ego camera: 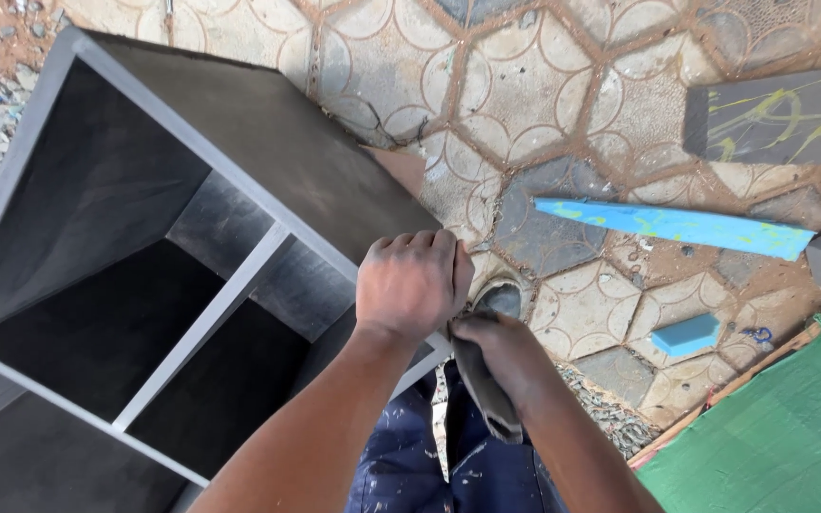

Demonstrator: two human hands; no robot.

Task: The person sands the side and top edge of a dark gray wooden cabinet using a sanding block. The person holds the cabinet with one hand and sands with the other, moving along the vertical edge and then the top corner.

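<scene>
far left, the dark grey wooden cabinet [144, 247] with pale edges lies open-faced on patterned paving [563, 85]. left hand [412, 283], knuckles up, fingers curled, presses on its near corner. just beside it, touching, right hand [496, 347] clenches a grey rag [486, 399] that hangs down. further right, a blue painted strip [672, 226] and small blue block [684, 334] on the paving.

Both hands, left hand [412, 283] and right hand [498, 353], pinch a grey cloth [486, 399] beside the black cabinet [268, 142].
</scene>
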